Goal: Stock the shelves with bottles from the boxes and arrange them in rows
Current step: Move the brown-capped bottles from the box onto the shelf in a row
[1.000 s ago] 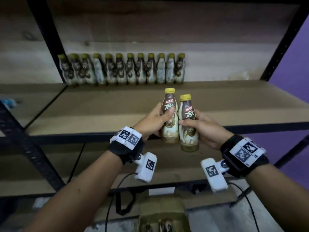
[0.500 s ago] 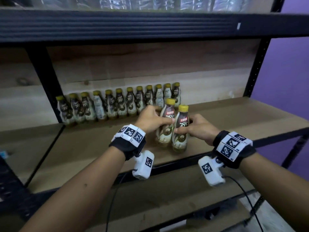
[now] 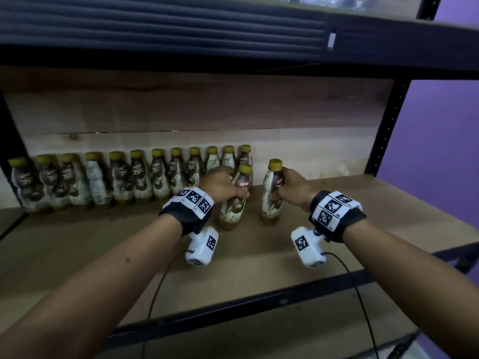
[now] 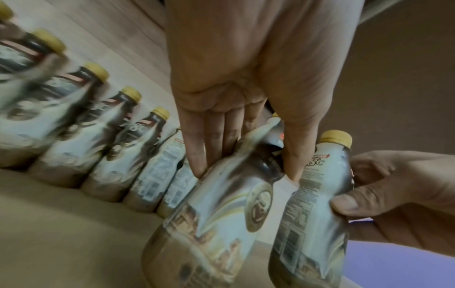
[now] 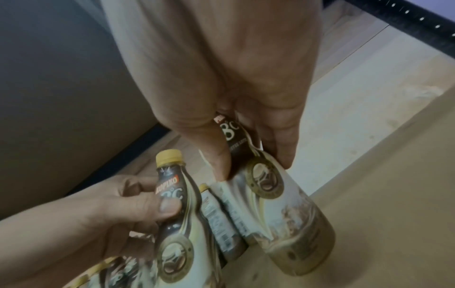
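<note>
My left hand [image 3: 225,187] grips a coffee bottle [image 3: 237,200] with a yellow cap by its upper body; the same left bottle [image 4: 221,210] fills the left wrist view between thumb and fingers. My right hand [image 3: 294,189] holds a second bottle [image 3: 272,193] of the same kind, seen close as the right bottle [image 5: 273,204] in the right wrist view. Both bottles are upright over the wooden shelf [image 3: 103,244], just in front of the right end of a back row of bottles [image 3: 134,177]. Whether their bases touch the board I cannot tell.
The shelf board to the right of the row [image 3: 363,203] is bare up to the black upright post [image 3: 386,128]. A dark shelf beam [image 3: 181,35] runs overhead. A purple wall [image 3: 445,141] is at the right. Cables hang below the front rail [image 3: 259,304].
Both hands have carried their bottles up and back, from in front of the shelf edge to the rear beside the row's right end. The two bottles have spread apart.
</note>
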A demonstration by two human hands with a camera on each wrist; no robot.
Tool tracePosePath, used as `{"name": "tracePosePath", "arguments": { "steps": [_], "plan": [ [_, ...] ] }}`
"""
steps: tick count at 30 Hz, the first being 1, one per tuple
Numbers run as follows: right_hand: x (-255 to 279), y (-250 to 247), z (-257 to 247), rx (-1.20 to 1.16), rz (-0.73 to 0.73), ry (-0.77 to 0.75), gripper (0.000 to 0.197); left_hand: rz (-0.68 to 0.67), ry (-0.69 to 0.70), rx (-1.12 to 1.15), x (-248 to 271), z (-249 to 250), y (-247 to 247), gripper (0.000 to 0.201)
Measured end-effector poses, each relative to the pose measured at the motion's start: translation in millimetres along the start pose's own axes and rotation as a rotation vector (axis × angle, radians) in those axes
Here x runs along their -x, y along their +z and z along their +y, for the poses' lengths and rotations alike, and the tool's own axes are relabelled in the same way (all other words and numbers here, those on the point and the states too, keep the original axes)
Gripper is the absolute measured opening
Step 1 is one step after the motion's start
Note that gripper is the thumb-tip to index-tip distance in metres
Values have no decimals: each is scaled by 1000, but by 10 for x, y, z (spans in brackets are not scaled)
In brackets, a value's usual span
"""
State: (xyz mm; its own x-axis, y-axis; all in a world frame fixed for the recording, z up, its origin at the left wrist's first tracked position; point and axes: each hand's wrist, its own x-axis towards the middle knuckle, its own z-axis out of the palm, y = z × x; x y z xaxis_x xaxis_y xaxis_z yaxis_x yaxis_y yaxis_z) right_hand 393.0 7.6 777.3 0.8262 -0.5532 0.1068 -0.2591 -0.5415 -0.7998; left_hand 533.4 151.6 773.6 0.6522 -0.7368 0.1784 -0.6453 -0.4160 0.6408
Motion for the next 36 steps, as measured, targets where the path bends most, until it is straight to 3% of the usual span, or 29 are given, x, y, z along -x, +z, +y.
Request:
{"name": "tracePosePath", "arguments": {
  "steps": [3,7,11,16,21,28,31,33,36],
  "plan": [
    [-363,-224,203,68,-20,-40,39,50,17,-116,-467,182,161,67],
    [-836,-518,509,110,-48,-50,34,93,-17,-202,-1070,420,394,49],
    [-1238,-661,749,81,-37,-11,38,62,-90,-281,-1583,545,559,65],
    [-1667,-677,947,99,-14,7,45,72,-178,-348,-2007,473,711,58],
    [-1940,-567,991,131,-34,36,51,111,-229,-414,-2134,371,785,52],
    [-2091,-360,838,213,28,-1,47,93,-166,-429,-1975,400,814,43],
    [-2050,-343,865,193,25,50,58,92,-139,-408,-1888,447,772,30],
    [-1986,-363,883,170,20,75,65,107,-126,-423,-1851,444,724,36],
    [-1849,-404,849,281,7,61,59,114,-92,-416,-1699,432,604,52]
  ]
}}
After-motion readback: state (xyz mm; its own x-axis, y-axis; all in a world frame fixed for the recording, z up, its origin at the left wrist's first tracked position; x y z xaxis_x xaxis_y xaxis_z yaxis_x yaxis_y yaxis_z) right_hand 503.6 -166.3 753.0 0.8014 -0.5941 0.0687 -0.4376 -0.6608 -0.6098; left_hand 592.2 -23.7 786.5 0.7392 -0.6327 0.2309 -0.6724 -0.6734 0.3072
